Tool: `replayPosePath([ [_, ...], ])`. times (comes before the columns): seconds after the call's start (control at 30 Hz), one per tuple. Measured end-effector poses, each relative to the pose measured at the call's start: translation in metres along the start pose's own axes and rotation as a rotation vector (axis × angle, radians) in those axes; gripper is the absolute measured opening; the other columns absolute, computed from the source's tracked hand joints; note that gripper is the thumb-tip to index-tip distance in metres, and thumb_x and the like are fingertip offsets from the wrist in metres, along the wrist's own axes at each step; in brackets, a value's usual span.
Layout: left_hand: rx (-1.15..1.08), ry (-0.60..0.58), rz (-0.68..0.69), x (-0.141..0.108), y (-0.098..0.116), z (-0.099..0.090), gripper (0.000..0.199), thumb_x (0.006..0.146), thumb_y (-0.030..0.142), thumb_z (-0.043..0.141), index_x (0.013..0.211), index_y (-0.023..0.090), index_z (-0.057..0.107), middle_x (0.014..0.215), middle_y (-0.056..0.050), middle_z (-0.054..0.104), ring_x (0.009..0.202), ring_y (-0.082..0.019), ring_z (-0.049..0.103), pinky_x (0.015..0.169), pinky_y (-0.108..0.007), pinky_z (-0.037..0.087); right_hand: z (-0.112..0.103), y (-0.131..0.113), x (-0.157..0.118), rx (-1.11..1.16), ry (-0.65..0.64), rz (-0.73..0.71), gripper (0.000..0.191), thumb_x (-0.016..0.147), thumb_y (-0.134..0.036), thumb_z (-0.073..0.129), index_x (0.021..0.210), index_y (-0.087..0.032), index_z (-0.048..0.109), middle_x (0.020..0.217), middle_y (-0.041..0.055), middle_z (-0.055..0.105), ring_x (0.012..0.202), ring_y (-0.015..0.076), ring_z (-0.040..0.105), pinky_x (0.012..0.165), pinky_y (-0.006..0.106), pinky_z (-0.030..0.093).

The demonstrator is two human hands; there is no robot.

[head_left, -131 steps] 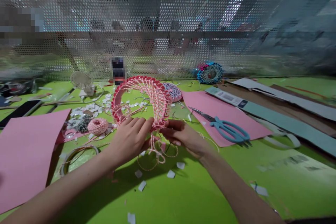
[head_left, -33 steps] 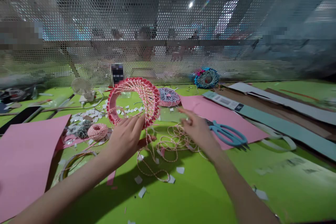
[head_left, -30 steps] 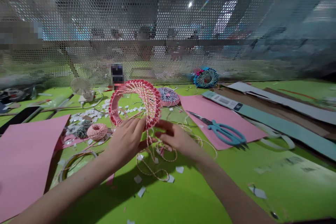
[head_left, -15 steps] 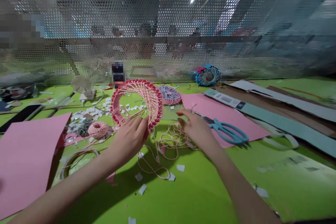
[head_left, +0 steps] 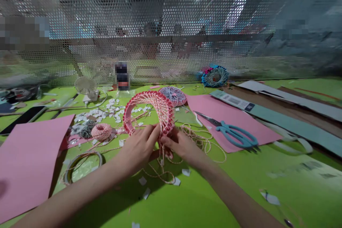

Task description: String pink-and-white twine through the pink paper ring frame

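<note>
The left hand [head_left: 137,148] and right hand [head_left: 181,146] hold a pink-and-white twine hoop [head_left: 149,108] above the green tabletop [head_left: 171,206], fingers curled and pinching its lower rim, fingertips partly hidden among strands. The barcode label [head_left: 235,101] on the far-right teal strip [head_left: 291,124] is unreadable.

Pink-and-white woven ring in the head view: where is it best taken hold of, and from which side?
Probably by the pink rim at the top of the arc of the woven ring, coming from above. That stretch stands up free of the fingers, while its lower ends sit at the left hand and right hand, with loose twine tangled beneath.
</note>
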State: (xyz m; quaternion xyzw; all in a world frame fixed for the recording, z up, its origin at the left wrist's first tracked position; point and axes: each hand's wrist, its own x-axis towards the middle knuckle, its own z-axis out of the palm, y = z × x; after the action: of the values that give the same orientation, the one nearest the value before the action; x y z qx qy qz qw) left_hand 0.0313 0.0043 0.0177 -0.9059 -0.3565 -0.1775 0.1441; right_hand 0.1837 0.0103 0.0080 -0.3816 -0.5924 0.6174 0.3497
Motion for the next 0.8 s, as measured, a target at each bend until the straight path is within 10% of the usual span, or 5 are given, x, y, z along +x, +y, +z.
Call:
replayPosePath([
  [0.17, -0.068, 0.030, 0.025, 0.005, -0.016, -0.005, 0.037, 0.077, 0.022, 0.049, 0.110, 0.010, 0.038, 0.095, -0.012, 0.052, 0.085, -0.022, 0.050, 0.070, -0.037, 0.047, -0.001, 0.004, 0.002, 0.126, 0.249, 0.007, 0.025, 0.068, -0.040, 0.053, 0.076, -0.018, 0.045, 0.050, -0.0069, 0.042, 0.039, 0.0062, 0.037, 0.040, 0.022, 0.031],
  [0.3, -0.133, 0.143, -0.274, 0.006, -0.048, -0.007, 0.031, 0.079, 0.026, 0.047, 0.107, 0.016, 0.042, 0.101, -0.012, 0.048, 0.090, -0.022, 0.050, 0.075, -0.042, 0.044, -0.010, 0.004, 0.003, 0.066, 0.376, -0.016, 0.019, 0.067, -0.035, 0.051, 0.069, -0.018, 0.042, 0.048, -0.0076, 0.039, 0.040, 0.0057, 0.035, 0.040, 0.022, 0.028],
  [0.6, -1.009, 0.128, -0.548, -0.003, -0.056, 0.028, 0.032, 0.081, 0.027, 0.040, 0.110, 0.016, 0.029, 0.067, 0.002, 0.049, 0.058, -0.009, 0.052, 0.056, -0.023, 0.046, -0.002, 0.001, -0.001, -0.170, 0.365, -0.068, 0.016, 0.069, -0.034, 0.049, 0.072, -0.018, 0.045, 0.050, -0.0066, 0.040, 0.043, 0.0078, 0.034, 0.043, 0.023, 0.027],
  [0.8, -0.725, 0.143, -0.585, 0.010, -0.068, -0.025, 0.014, 0.076, 0.024, 0.043, 0.081, 0.013, 0.050, 0.057, 0.002, 0.048, 0.053, -0.008, 0.048, 0.051, -0.022, 0.039, -0.019, 0.005, 0.006, -0.043, 0.580, -0.101, 0.020, 0.066, -0.034, 0.054, 0.070, -0.019, 0.041, 0.047, -0.0079, 0.039, 0.040, 0.0067, 0.033, 0.040, 0.022, 0.025],
])
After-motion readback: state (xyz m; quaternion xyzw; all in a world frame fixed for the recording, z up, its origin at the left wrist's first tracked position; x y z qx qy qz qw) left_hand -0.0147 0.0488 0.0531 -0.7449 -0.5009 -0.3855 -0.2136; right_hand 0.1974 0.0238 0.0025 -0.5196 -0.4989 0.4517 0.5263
